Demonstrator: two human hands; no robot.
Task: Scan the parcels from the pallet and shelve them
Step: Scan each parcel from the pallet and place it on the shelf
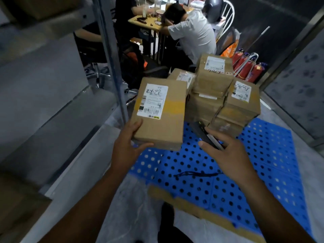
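Over the blue pallet point(210, 190), left hand point(128, 146) grips a parcel point(161, 116) lengthwise away, label up; right hand point(228, 155) clasps a scanner point(201, 131).

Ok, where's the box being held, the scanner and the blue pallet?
box point(168, 123), head view, on its top face below the label.
scanner point(201, 133), head view, on its dark body.
pallet point(263, 163), head view, on a bare blue part with holes.

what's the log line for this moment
left hand: holds parcel | right hand: holds scanner | parcel stack on pallet
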